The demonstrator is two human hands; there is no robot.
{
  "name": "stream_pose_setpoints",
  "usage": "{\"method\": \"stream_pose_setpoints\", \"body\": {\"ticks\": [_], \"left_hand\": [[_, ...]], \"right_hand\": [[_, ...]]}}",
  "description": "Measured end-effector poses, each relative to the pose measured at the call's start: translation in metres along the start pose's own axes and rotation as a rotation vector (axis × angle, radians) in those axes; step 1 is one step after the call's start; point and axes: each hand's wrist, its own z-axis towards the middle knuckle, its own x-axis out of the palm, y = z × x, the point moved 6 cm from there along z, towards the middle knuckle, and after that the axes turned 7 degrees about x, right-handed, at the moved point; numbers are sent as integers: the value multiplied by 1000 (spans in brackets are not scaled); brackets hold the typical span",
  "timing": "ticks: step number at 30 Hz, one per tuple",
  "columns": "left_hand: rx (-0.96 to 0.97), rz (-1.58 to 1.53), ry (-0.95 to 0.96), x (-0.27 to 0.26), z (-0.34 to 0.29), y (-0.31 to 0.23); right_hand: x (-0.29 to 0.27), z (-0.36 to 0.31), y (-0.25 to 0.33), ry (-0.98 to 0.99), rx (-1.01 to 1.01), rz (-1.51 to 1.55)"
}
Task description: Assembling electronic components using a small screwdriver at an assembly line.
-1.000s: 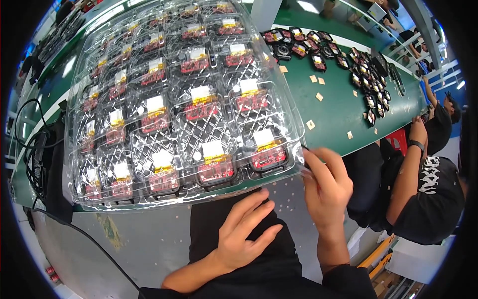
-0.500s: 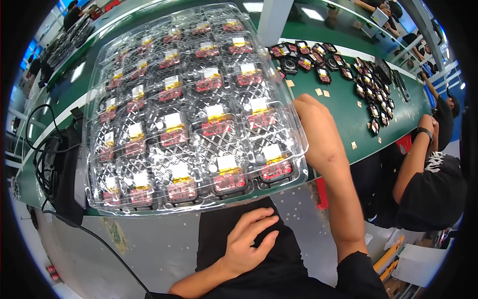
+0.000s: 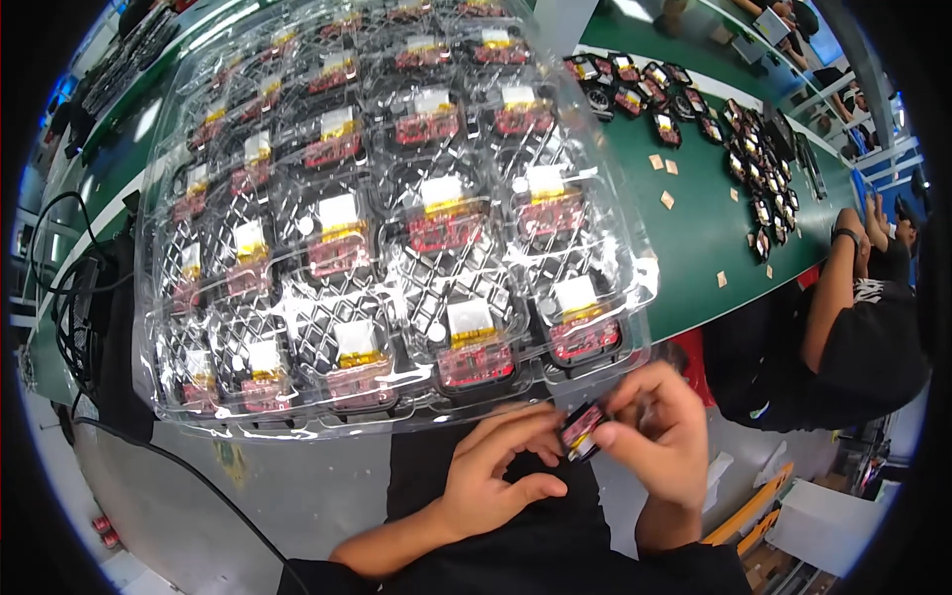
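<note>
In front of my lap, my right hand [image 3: 659, 436] pinches a small black device case [image 3: 583, 430] with a red circuit board and a white-and-yellow part, held at a tilt. My left hand [image 3: 501, 461] is beside it, thumb apart from the curved fingers. Its fingertips reach the case's left edge; whether they touch it I cannot tell. Just beyond both hands lies a large clear plastic blister tray [image 3: 397, 273] with rows of similar cases, each showing a red board, yellow tape and a white patch. The tray's near edge overhangs the table.
On the green table [image 3: 684, 233], a cluster of black device cases [image 3: 754, 174] spreads at the right, with small beige squares scattered about. Black cables [image 3: 69, 288] hang at the left. A person in a black shirt [image 3: 863, 347] sits at the right.
My right hand has come back from the tray's right side to my lap and now holds a device case. My left hand has moved slightly toward it. The view has shifted.
</note>
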Motion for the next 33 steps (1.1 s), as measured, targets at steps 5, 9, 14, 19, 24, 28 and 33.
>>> {"method": "stream_pose_setpoints", "body": {"ticks": [5,9,14,19,24,28,33], "left_hand": [[-92,-324,25,-1,6,5],[-280,-528,42,-3,6,7],[-602,-548,100,-5,-14,24],[-627,-815,85,-5,-19,24],[-547,-949,-13,-1,-11,15],[-400,-818,-226,-5,-15,17],[-352,-686,-224,-11,-14,20]], "right_hand": [[7,3,-15,68,-21,-147],[16,13,-3,185,-271,-361],[24,12,6,280,-363,-533],[26,12,18,96,-466,-624],[20,0,15,-104,-585,-758],[24,-12,1,-201,-713,-887],[30,-21,-5,-251,-889,-1044]]}}
